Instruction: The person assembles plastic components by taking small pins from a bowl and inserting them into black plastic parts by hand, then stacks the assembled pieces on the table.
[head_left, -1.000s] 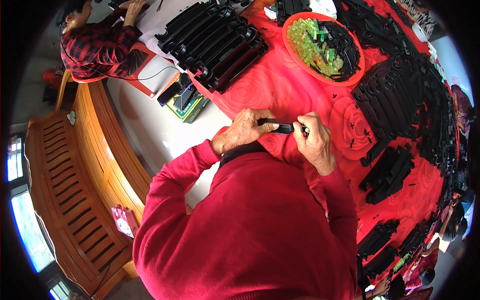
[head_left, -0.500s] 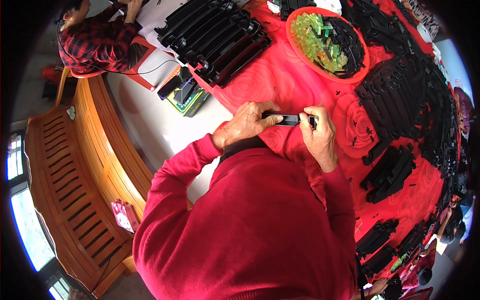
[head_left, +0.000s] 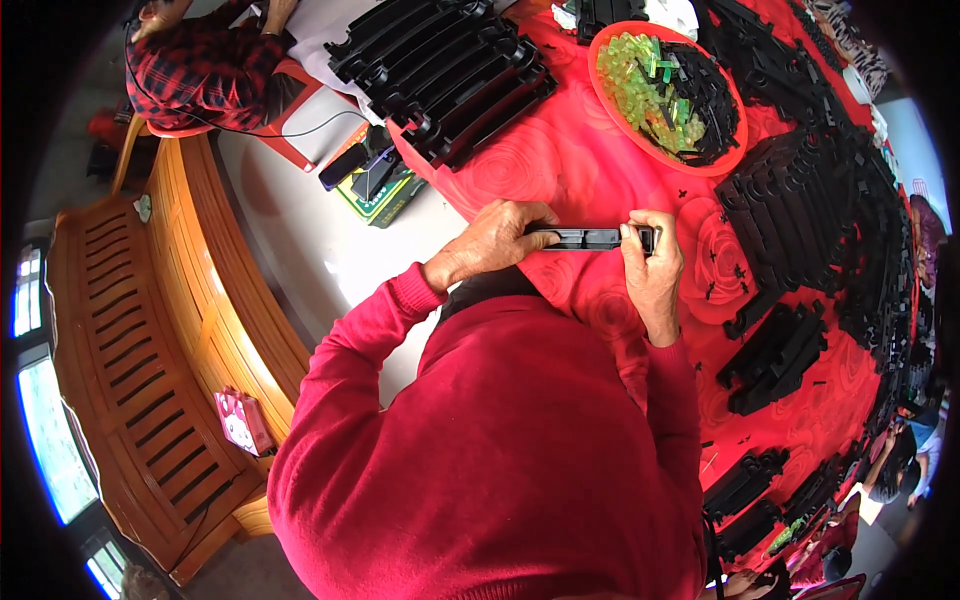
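Between my two hands I hold a long black plastic part (head_left: 588,239) level, just above the near edge of the red tablecloth. My left hand (head_left: 502,238) is closed around its left end, thumb on top. At the right end my right hand (head_left: 652,262) pinches it with thumb and fingers. The face turned up looks like a channel with small ribs. Beyond my hands, a red oval tray (head_left: 738,160) holds yellow-green translucent pieces (head_left: 640,90) and small black strips (head_left: 712,100).
Stacked long black parts (head_left: 440,75) stand at the far left of the table; more black parts (head_left: 785,200) are piled to the right. A green box (head_left: 380,200) with phones lies left. A wooden bench (head_left: 160,400) stands further left. Another person (head_left: 200,75) sits at the far left.
My right hand has shifted right along the black plastic part, and more of its length shows between my hands. My left hand keeps its grip.
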